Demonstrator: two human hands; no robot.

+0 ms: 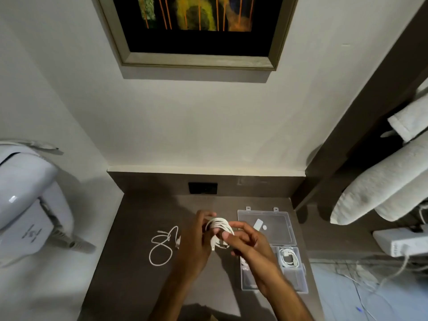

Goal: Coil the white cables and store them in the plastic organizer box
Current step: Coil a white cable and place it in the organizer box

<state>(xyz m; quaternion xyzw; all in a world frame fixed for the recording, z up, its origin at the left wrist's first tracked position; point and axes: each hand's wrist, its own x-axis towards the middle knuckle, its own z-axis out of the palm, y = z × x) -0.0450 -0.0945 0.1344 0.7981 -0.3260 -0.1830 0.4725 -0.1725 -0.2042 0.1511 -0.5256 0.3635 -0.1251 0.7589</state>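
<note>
Both hands hold one white cable (217, 224) above the dark table (139, 281). Its loops are wound around the fingers of my left hand (196, 242), and my right hand (247, 242) pinches the coil from the right. A second white cable (162, 245) lies loose in open loops on the table, left of my left hand. To the right stands the clear plastic organizer box (298, 283) with its lid (266, 216) flipped open behind it. A coiled white cable (288, 257) sits in its back right compartment. My right forearm hides the box's left part.
A black wall socket (202, 188) sits behind the table. A white appliance (25, 200) with a grey hose stands at the left. Rolled white towels (379, 188) and a white power strip (403, 243) with trailing wires lie at the right. A framed picture (196, 31) hangs above.
</note>
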